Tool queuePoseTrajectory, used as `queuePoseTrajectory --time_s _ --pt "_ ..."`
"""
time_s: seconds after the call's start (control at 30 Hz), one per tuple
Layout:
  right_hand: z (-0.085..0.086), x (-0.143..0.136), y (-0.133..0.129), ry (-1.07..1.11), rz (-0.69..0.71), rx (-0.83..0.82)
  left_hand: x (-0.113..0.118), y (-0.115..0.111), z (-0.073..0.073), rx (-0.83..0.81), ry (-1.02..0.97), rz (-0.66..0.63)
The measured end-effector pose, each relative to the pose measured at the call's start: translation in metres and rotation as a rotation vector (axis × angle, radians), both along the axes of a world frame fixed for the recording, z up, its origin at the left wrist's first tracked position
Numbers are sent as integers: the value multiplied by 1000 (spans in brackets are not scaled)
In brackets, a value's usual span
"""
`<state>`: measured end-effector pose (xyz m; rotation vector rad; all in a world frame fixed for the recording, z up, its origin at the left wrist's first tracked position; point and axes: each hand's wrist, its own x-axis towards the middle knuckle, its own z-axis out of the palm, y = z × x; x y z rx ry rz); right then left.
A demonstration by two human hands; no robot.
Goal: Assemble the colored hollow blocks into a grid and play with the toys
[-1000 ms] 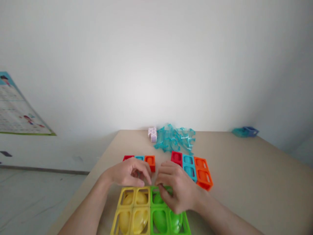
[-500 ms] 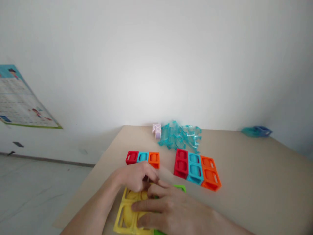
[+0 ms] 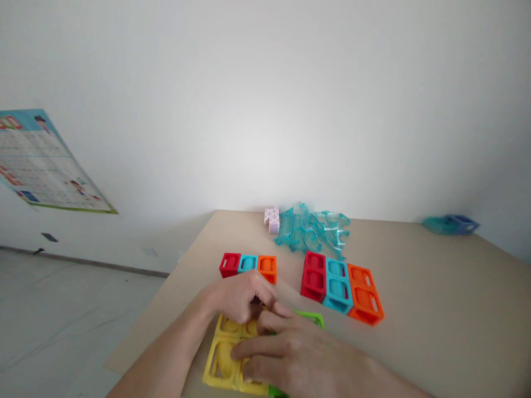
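Yellow frame blocks (image 3: 222, 365) lie joined at the table's near edge, with green blocks (image 3: 311, 317) against their right side, mostly covered. My left hand (image 3: 244, 296) is curled at the far side of the yellow blocks, its fingertips hidden, so what it grips is unclear. My right hand (image 3: 290, 348) rests over the yellow and green blocks with its fingers spread across them. Beyond my left hand sits a short row of red, light blue and orange blocks (image 3: 248, 264). To the right is a larger red, light blue and orange group (image 3: 338, 290).
Clear teal plastic pieces (image 3: 313, 229) lie in a pile near the wall, beside a small lilac patterned block (image 3: 272, 220). A blue and teal object (image 3: 452, 224) stands at the table's far right. A poster (image 3: 50, 160) hangs on the left wall.
The whole view has shifted, so the table and blocks appear slightly farther right. Both hands keep nearly the same pose on the yellow and green blocks.
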<state>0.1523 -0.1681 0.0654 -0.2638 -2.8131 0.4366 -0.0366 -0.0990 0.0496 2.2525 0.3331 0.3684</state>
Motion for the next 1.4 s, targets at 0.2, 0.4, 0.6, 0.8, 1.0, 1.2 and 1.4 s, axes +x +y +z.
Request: queuePoseTrajectory --time_s 0.2,0.4,0.6,0.8,1.0,1.2,1.4 --pt "0 0 -1 8 18 15 -3 1 -1 -34 4 23" --pt "3 0 -7 3 60 68 -14 9 3 -70 49 146" --pt "2 0 -7 29 -53 162 -7 6 2 -3 109 170" --pt "-4 -3 -5 34 -34 160 -4 3 4 -34 100 138" --pt "-4 -3 -3 34 17 112 -2 -1 5 24 46 126" --pt "-4 -4 -4 25 53 115 -7 0 8 25 -153 322" --pt "-7 -2 -4 29 -9 79 -24 15 8 -131 -650 883"
